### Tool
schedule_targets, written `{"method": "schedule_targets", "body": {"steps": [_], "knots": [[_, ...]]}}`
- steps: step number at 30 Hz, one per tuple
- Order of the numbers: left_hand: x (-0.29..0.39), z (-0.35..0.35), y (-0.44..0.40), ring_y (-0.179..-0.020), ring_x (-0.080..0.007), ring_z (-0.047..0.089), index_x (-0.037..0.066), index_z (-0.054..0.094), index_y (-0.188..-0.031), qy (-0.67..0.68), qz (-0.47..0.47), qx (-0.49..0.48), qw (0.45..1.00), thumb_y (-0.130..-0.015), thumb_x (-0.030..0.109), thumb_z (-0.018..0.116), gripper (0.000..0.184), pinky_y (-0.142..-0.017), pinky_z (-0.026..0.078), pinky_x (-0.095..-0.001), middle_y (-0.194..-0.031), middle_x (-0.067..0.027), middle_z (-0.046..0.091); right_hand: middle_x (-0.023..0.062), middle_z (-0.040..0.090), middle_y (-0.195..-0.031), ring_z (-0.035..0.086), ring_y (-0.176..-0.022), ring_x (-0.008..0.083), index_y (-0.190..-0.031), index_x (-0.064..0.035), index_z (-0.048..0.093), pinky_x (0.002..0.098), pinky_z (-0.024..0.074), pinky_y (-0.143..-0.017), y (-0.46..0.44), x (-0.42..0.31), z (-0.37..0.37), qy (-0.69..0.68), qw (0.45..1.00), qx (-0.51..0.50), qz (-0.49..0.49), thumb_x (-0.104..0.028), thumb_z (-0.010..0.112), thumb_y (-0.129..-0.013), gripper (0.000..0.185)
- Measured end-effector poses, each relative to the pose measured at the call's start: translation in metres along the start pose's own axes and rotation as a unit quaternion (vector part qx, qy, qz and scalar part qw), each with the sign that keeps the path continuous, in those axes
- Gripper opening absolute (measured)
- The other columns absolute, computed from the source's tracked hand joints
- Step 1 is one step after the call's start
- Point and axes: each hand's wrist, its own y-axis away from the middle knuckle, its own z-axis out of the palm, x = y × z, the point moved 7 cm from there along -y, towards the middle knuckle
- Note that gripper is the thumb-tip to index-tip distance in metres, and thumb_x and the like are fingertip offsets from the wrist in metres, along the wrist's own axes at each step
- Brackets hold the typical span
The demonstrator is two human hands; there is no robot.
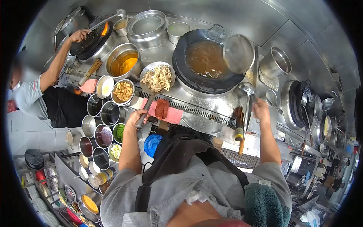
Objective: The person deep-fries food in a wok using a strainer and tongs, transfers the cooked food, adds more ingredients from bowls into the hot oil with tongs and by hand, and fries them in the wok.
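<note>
Beside round, dark wok (180, 60): left grip (137, 118) wrapped round cylindrical handle (149, 101); right grip (261, 110) unclear.

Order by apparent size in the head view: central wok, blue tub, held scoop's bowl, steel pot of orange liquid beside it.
1. Central wok
2. Scoop's bowl and steel pot: too alike to rank
3. Blue tub

The person wears a grey shirt (227, 185) with short sleeves (119, 189). Over it sits a dark brown-black apron (170, 162), its straps (142, 198) broad and dark. A deep green towel (266, 208) with a rough pile drapes the shirt's right shoulder, and something white (196, 196) shows at the collar. The left hand (137, 118) and right hand (261, 109) are bare.
</note>
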Motion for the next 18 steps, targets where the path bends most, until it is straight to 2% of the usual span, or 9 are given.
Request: {"method": "schedule_targets", "body": {"steps": [1, 3, 4, 7, 9, 11, 13, 16, 18], "knots": [[0.001, 0.001, 0.000, -0.050, -0.0143, 0.051, -0.001, 0.051, -0.092, 0.009, 0.001, -0.009, 1.000, -0.083, 0.014, 0.056, 0.019, -0.039, 0.043, -0.0235, -0.073, -0.0101, 0.058, 0.0063, 0.055, -0.055, 0.049, -0.037, 0.0148, -0.113, 0.0008, 0.058, 0.0300, 0.0391, -0.037, 0.003, -0.003, 0.003, 0.002, 1.000, 0.002, -0.002, -0.009, 0.053, -0.085, 0.030], [0.001, 0.001, 0.000, -0.051, -0.0148, 0.050, -0.001, 0.052, -0.091, 0.011, 0.001, -0.008, 1.000, -0.083, 0.014, 0.056, 0.017, -0.040, 0.043, -0.0246, -0.073, -0.0101, 0.057, 0.0059, 0.055, -0.055, 0.049, -0.036, 0.0150, -0.100, 0.0010, 0.060, 0.0296, 0.0380, -0.037, 0.014, -0.007, 0.023, -0.056, 0.996, -0.065, 0.030, -0.010, 0.055, -0.083, 0.021], [0.001, 0.001, 0.000, -0.051, -0.0152, 0.050, -0.001, 0.052, -0.090, 0.012, 0.000, -0.006, 1.000, -0.084, 0.013, 0.056, 0.016, -0.042, 0.043, -0.0257, -0.074, -0.0101, 0.057, 0.0051, 0.055, -0.056, 0.048, -0.035, 0.0151, -0.088, 0.0006, 0.059, 0.0287, 0.0355, -0.035, 0.014, -0.002, 0.030, -0.096, 0.991, -0.088, 0.035, -0.010, 0.056, -0.083, 0.013], [0.001, 0.002, 0.001, -0.051, -0.0153, 0.050, -0.001, 0.051, -0.091, 0.027, -0.007, -0.001, 1.000, -0.084, 0.012, 0.056, 0.016, -0.041, 0.043, -0.0264, -0.074, -0.0105, 0.057, 0.0044, 0.056, -0.057, 0.047, -0.034, 0.0142, -0.082, 0.0000, 0.057, 0.0273, 0.0322, -0.032, 0.026, -0.004, 0.045, -0.182, 0.970, -0.143, 0.077, -0.010, 0.056, -0.082, 0.010], [0.001, 0.001, 0.001, -0.051, -0.0148, 0.051, -0.001, 0.051, -0.092, 0.022, -0.006, 0.000, 1.000, -0.084, 0.013, 0.056, 0.017, -0.041, 0.043, -0.0253, -0.074, -0.0103, 0.057, 0.0044, 0.056, -0.057, 0.047, -0.034, 0.0132, -0.084, 0.0005, 0.056, 0.0254, 0.0286, -0.030, 0.032, -0.006, 0.055, -0.209, 0.961, -0.161, 0.081, -0.010, 0.058, -0.082, 0.011], [0.003, 0.001, 0.003, -0.052, -0.0144, 0.052, -0.001, 0.051, -0.093, 0.014, -0.004, 0.001, 1.000, -0.084, 0.014, 0.056, 0.018, -0.040, 0.044, -0.0242, -0.074, -0.0102, 0.058, 0.0040, 0.055, -0.057, 0.046, -0.034, 0.0122, -0.097, 0.0022, 0.057, 0.0242, 0.0263, -0.029, 0.036, -0.005, 0.071, -0.264, 0.942, -0.184, 0.097, -0.011, 0.059, -0.082, 0.020], [0.004, 0.005, 0.006, -0.052, -0.0149, 0.053, -0.001, 0.051, -0.093, 0.013, -0.026, -0.014, 0.999, -0.083, 0.013, 0.056, 0.018, -0.042, 0.046, -0.0254, -0.075, -0.0102, 0.058, 0.0038, 0.054, -0.059, 0.041, -0.032, 0.0100, -0.101, 0.0043, 0.056, 0.0228, 0.0243, -0.027, 0.042, -0.021, 0.084, -0.274, 0.939, -0.184, 0.099, -0.007, 0.054, -0.086, 0.019], [0.000, 0.006, 0.005, -0.053, -0.0166, 0.054, -0.001, 0.052, -0.092, -0.006, -0.039, -0.014, 0.999, -0.083, 0.012, 0.056, 0.017, -0.044, 0.049, -0.0271, -0.075, -0.0101, 0.057, 0.0041, 0.056, -0.060, 0.042, -0.032, 0.0093, -0.119, 0.0078, 0.048, 0.0223, 0.0239, -0.026, 0.046, -0.040, 0.108, -0.314, 0.923, -0.194, 0.108, -0.008, 0.055, -0.087, 0.037], [-0.004, 0.006, 0.002, -0.054, -0.0184, 0.055, -0.001, 0.052, -0.091, -0.008, -0.043, -0.044, 0.998, -0.082, 0.011, 0.055, 0.015, -0.045, 0.050, -0.0279, -0.074, -0.0104, 0.057, 0.0044, 0.056, -0.061, 0.042, -0.033, 0.0094, -0.116, 0.0081, 0.049, 0.0220, 0.0234, -0.027, 0.033, -0.039, 0.130, -0.362, 0.906, -0.199, 0.091, -0.008, 0.056, -0.086, 0.035]]}}
